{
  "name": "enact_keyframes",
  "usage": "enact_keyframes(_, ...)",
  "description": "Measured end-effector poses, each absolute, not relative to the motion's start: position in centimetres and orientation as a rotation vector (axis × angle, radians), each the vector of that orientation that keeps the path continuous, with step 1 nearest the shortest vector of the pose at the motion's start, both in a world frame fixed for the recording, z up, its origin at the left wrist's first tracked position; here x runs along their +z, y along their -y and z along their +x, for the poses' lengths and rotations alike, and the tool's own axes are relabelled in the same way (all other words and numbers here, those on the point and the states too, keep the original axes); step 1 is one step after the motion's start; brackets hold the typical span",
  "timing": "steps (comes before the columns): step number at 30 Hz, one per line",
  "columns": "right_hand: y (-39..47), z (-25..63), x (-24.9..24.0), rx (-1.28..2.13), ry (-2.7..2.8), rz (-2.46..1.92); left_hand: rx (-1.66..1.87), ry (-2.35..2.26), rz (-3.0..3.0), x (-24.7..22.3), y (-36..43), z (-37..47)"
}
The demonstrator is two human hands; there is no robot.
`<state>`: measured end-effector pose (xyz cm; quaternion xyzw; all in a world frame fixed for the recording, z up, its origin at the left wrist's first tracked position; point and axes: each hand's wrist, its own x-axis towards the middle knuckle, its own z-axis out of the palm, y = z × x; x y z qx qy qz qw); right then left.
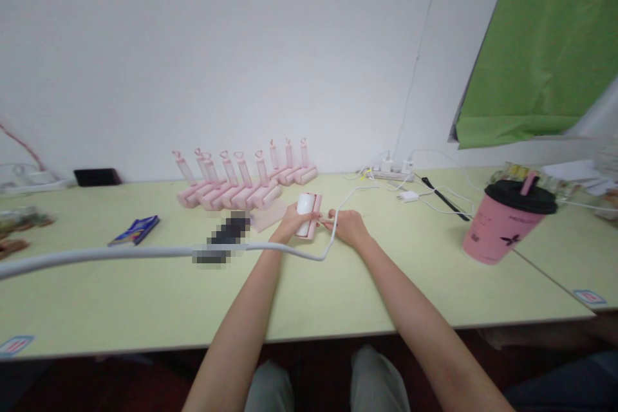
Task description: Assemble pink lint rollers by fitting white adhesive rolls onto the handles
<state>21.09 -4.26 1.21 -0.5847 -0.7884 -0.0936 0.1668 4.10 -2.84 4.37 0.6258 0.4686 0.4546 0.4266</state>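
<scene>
My left hand is closed around a lint roller, a white roll in a pink shell with a reddish edge. Close on its right, my right hand has its fingers pinched at a small pale part at the roller's side; whether that part is joined to the shell is hard to tell. Behind and to the left stand several matching pink lint rollers in rows, their clear handles pointing up with heart-shaped loops at the top. A flat pale pink piece lies just beyond my left hand.
A white cable crosses in front of my view. At right stand a pink cup with black lid, a black strip, a white charger and a power strip. A blue packet and black phone-like object lie left.
</scene>
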Motion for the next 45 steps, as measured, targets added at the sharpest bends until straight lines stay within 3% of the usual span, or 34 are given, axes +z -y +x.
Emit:
enact_keyframes(14, 3.8, 21.2, 1.5, -0.091, 2.073, -1.945, 1.277, -1.814, 2.12, 3.8, 3.7, 6.4)
enact_keyframes(24, 3.2, 21.5, 0.9, -0.082, 1.862, -2.067, 1.122, -2.153, 2.177, 3.3, 3.3, 5.7)
enact_keyframes(30, 3.5, 22.1, 0.7, -0.178, 1.91, -1.902, 0.788, -2.344, 2.353, 2.5, 2.4, 3.3)
enact_keyframes(36, 3.9, 21.7, 0.5, -0.245, 1.998, -1.823, 0.607, -2.214, 2.558, 1.2, 1.5, 2.8)
enact_keyframes(45, 5.0, 20.6, 2.3, -0.298, 2.214, -1.532, 0.858, -1.741, 3.006, 3.5, 3.2, 4.9)
